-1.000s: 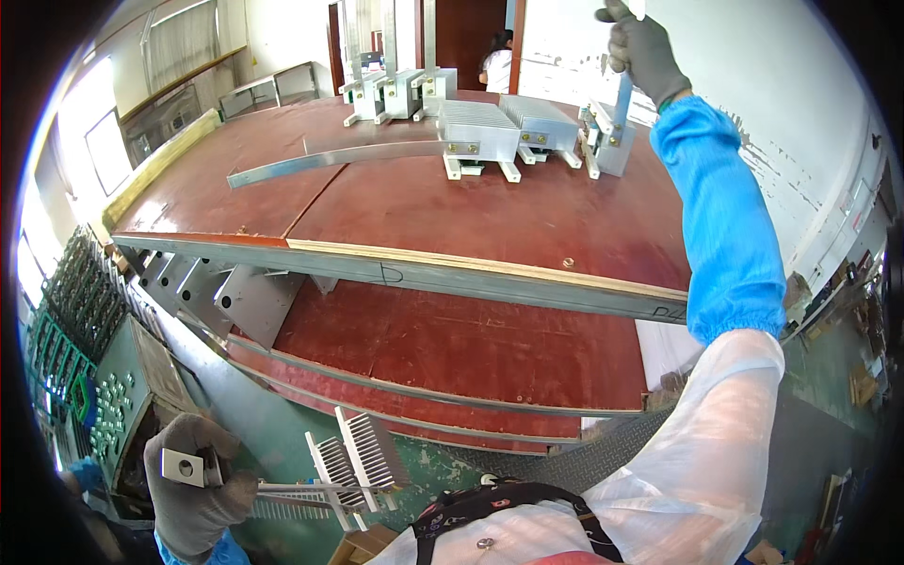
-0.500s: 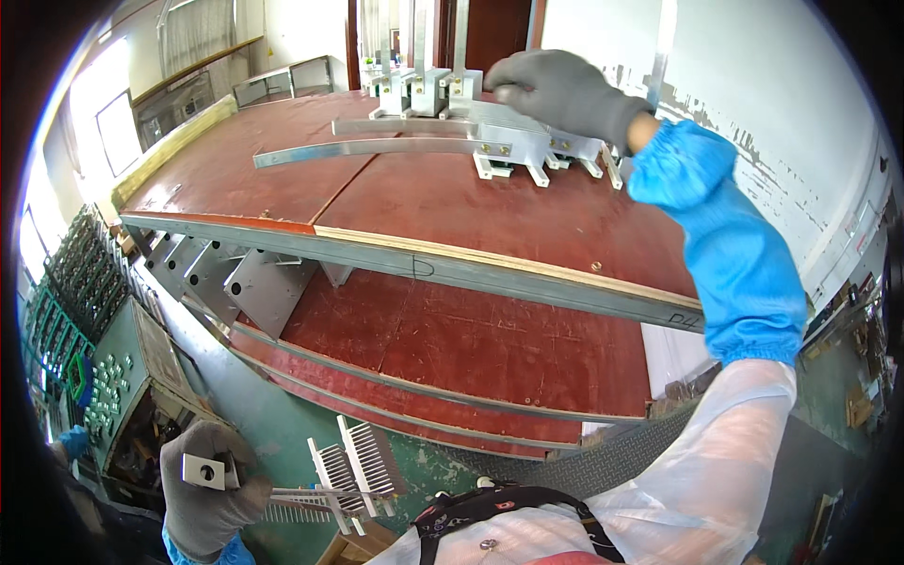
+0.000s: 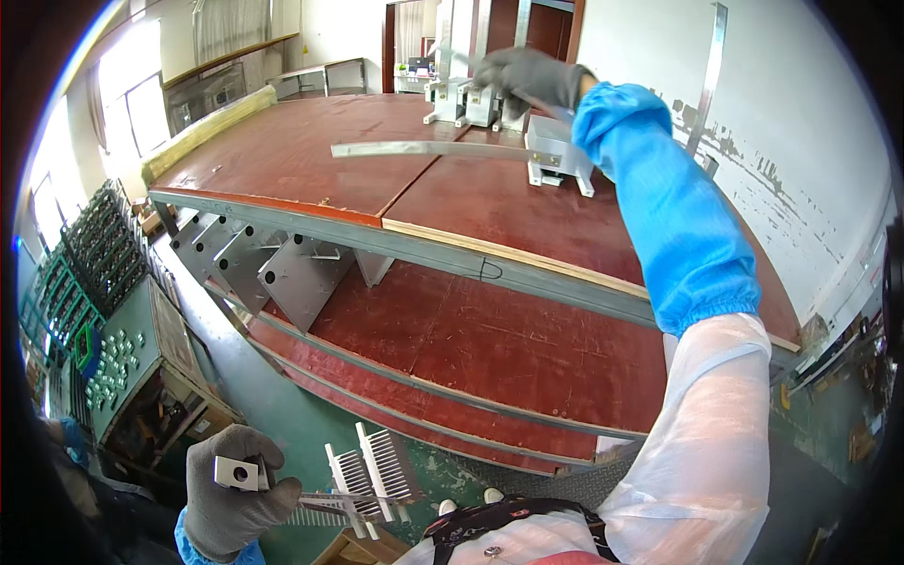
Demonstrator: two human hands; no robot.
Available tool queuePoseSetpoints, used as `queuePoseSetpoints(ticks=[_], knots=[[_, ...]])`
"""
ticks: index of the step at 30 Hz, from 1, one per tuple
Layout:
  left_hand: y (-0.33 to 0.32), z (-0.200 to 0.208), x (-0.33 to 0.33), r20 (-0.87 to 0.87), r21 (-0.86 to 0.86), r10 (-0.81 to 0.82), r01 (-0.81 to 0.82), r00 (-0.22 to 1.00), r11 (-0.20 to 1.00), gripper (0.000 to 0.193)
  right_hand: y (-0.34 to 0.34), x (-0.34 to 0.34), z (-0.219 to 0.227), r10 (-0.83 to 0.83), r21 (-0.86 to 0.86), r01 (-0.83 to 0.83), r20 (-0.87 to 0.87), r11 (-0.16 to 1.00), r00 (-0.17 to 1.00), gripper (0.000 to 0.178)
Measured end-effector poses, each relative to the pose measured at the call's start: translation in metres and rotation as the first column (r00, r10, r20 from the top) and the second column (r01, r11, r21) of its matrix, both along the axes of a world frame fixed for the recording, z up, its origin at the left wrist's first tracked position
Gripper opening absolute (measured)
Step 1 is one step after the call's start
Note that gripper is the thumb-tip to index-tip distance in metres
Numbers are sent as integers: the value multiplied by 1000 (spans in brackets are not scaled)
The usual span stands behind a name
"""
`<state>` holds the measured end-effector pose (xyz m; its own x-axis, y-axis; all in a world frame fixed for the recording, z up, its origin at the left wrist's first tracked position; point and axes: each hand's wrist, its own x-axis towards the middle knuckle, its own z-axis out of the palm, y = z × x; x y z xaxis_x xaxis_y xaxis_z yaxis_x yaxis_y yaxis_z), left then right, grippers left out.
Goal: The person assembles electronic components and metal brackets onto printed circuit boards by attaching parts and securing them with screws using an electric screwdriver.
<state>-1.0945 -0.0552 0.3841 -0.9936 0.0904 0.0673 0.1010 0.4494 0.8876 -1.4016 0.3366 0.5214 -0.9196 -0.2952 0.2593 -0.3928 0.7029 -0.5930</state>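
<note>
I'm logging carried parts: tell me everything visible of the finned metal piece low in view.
The finned metal piece looks silvery, perhaps aluminium, with two banks of thin parallel fins. It is tilted, seen against the green floor, right of the gloved left grip. A flat bar runs from that grip to it; whether the banks are joined is unclear.

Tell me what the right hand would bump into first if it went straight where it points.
Probably the leftmost upright strip, just left of the right hand in the picture. Depth is unclear, though: the strip may stand farther back.
</note>
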Motion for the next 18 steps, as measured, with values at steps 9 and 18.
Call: queuePoseSetpoints(ticks=[9,18], knots=[[-7,-20,-9,-36,-24,1,-2,999,1000,20,94,17,64,-702,-650,306,-523,695,484,35],[-1,-12,-24,-169,-90,-48,33,984,995,18,119,82,63,-591,-763,28,-476,646,651,24]])
